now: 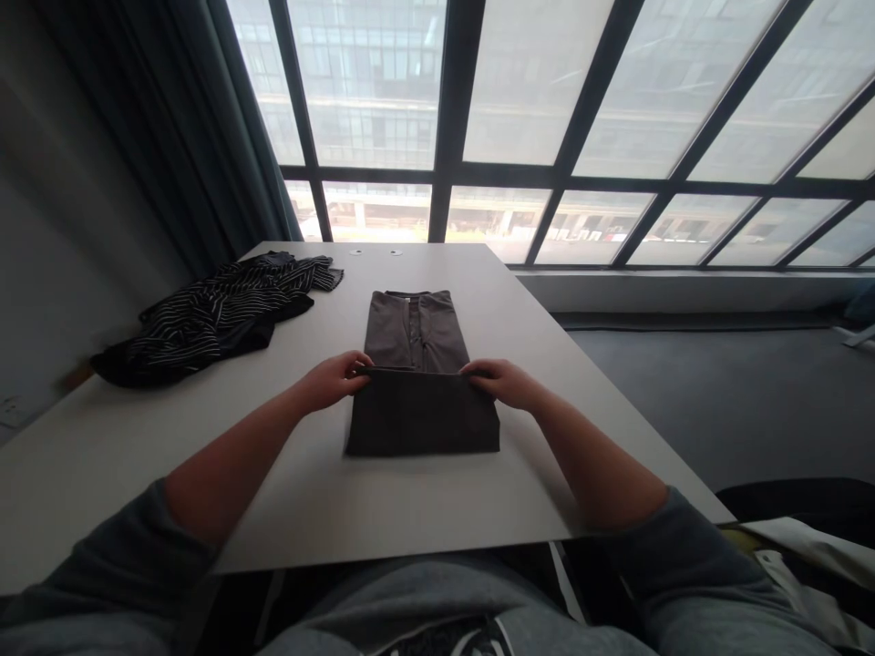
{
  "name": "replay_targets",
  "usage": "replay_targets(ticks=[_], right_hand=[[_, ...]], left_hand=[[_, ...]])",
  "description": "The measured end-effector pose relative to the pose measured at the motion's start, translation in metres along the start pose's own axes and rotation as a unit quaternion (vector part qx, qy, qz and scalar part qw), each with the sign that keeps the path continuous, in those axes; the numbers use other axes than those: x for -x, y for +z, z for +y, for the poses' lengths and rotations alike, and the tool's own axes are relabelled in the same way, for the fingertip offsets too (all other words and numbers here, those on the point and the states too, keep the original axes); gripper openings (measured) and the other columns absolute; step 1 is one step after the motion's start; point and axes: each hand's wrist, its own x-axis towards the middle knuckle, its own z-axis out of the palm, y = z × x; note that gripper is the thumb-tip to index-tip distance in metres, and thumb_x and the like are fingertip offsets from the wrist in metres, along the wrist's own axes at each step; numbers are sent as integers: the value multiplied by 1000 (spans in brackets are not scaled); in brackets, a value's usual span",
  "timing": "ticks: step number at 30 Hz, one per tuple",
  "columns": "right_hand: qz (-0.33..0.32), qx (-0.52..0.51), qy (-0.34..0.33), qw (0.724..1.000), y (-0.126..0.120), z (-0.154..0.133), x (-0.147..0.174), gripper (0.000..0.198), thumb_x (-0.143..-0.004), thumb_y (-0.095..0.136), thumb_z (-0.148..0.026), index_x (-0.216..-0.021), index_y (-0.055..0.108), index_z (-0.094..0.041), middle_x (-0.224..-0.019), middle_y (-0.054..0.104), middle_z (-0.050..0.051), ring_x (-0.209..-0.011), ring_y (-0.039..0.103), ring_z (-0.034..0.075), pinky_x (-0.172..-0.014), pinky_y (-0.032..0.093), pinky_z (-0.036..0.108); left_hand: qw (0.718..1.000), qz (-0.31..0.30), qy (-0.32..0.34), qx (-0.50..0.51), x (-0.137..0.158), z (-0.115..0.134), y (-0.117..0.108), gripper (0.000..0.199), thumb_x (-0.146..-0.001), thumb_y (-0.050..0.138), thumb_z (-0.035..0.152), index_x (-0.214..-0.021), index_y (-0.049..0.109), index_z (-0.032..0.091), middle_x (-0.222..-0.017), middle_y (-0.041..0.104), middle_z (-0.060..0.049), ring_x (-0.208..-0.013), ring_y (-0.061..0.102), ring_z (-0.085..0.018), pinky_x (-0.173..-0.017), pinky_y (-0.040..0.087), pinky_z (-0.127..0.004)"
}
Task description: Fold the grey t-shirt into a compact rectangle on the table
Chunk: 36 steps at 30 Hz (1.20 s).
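A pair of dark grey-brown trousers (pixel 424 412) lies on the white table in front of me, its lower part folded up over itself. The waistband and front fly show at the far end. My left hand (pixel 334 378) pinches the left corner of the folded edge between thumb and fingers. At the opposite corner of that same edge, my right hand (pixel 502 381) grips the cloth in a similar pinch. Both hands are level with each other, with the folded flap stretched between them.
The white table (pixel 410 519) reaches toward a large framed window (pixel 519 91). A heap of black striped clothing (pixel 219 314) lies at the table's left side, near a dark curtain (pixel 178 118). Light-coloured cloth (pixel 813 565) is at the lower right, beside the table.
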Motion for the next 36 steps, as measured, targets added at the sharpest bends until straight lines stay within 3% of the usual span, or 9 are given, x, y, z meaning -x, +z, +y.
replay_targets(ticks=[3, 6, 10, 14, 19, 23, 28, 36], right_hand=[[84, 174, -15, 981, 20, 7, -4, 40, -92, 62, -19, -130, 73, -18, -124, 69, 10, -113, 64, 22, -110, 52, 40], [130, 248, -73, 957, 42, 0, 6, 43, -98, 59, -25, -140, 68, -20, -139, 62, 12, -132, 56, 26, -120, 45, 43], [66, 280, -62, 956, 74, -13, 16, 53, -104, 55, -40, -153, 57, -21, -157, 49, 11, -147, 45, 30, -128, 35, 50], [-7, 302, -33, 953, 92, -11, 14, 66, -107, 47, -50, -167, 38, -23, -171, 26, 9, -161, 25, 32, -133, 21, 54], [-28, 301, -38, 952, 88, -6, 10, 68, -109, 40, -56, -169, 32, -25, -172, 20, 7, -162, 20, 30, -135, 17, 52], [-34, 299, -44, 953, 86, -7, 9, 69, -108, 40, -57, -169, 33, -24, -172, 22, 7, -162, 22, 30, -135, 17, 52], [-35, 309, -41, 949, 88, -8, 10, 70, -108, 40, -57, -170, 32, -24, -172, 21, 6, -162, 21, 29, -135, 19, 49], [-52, 328, -57, 941, 85, -14, 18, 76, -107, 41, -61, -170, 29, -22, -172, 20, 7, -161, 25, 31, -134, 21, 49]], left_hand=[[991, 75, -14, -109, -7, -15, 25, 45, -87, 63, 40, -127, 64, 20, -128, 71, -13, -120, 67, -31, -108, 54, -49], [973, 110, 55, -197, 2, -8, 52, 44, -97, 55, 40, -135, 64, 21, -146, 63, -13, -137, 58, -32, -119, 45, -52], [951, 75, 126, -274, 15, 11, 85, 52, -103, 51, 48, -149, 58, 25, -161, 50, -9, -151, 44, -32, -125, 38, -53], [941, 25, 105, -320, 16, 8, 105, 58, -105, 48, 52, -158, 49, 30, -169, 39, -6, -158, 32, -33, -129, 29, -58], [940, 24, 85, -329, 12, -2, 108, 58, -106, 45, 54, -160, 47, 33, -170, 38, -4, -159, 32, -31, -131, 27, -55], [942, 32, 59, -328, 2, -4, 102, 61, -106, 41, 55, -162, 44, 28, -168, 40, -7, -158, 34, -32, -131, 25, -56], [933, -6, 60, -354, -6, -4, 98, 67, -107, 39, 55, -164, 40, 20, -172, 32, -9, -160, 29, -30, -129, 29, -50], [930, -31, 47, -364, 4, -2, 99, 70, -107, 34, 57, -166, 34, 19, -174, 26, -9, -161, 25, -29, -129, 27, -49]])
